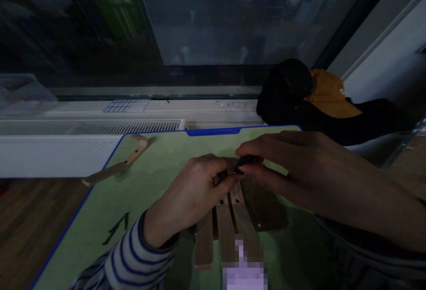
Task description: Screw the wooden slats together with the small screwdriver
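Note:
My right hand (301,168) reaches in from the right and pinches a small dark piece (245,162) between thumb and fingertips. Close against it, my left hand (189,194) is closed, thumb and forefinger together; what lies between them is hidden. Below my hands several flat wooden strips (226,230) lie side by side, with small dark holes near their upper ends. Their tops run under my left fingers. A brown, shiny flat thing (266,205) lies beneath and to the right of the strips.
The green board (159,152) has a blue edge. An angled wooden piece with holes (133,153) overhangs its left edge. Thin black strips (116,228) lie at left. Behind are a radiator (126,126), a windowsill, an orange cap (331,94) and black cloth (286,90).

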Tool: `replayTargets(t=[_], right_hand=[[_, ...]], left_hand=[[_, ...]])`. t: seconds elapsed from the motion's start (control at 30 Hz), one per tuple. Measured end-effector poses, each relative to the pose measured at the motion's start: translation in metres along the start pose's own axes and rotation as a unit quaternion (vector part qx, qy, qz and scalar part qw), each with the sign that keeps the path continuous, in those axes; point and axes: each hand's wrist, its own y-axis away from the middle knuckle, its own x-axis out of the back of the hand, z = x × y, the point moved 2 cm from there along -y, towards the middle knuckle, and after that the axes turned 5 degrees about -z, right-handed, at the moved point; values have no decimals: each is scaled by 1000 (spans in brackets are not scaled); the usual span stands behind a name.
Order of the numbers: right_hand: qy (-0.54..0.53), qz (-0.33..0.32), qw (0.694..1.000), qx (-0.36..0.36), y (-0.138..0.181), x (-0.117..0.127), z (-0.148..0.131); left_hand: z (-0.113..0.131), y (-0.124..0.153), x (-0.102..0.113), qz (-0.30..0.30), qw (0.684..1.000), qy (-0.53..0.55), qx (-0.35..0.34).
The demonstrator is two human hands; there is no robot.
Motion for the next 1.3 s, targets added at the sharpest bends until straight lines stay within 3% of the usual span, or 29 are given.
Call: replayTargets(t=[0.23,0.97,1.3], right_hand=[[15,1,1000,-1,-2,-1,0],[24,-1,1000,10,2,2,-3],[18,-9,1000,-1,-1,1,-5]], left_hand=[[-2,-1,-1,27,999,24,4],[2,0,1,-7,1000,-2,12],[-1,0,-1,34,999,9,16]])
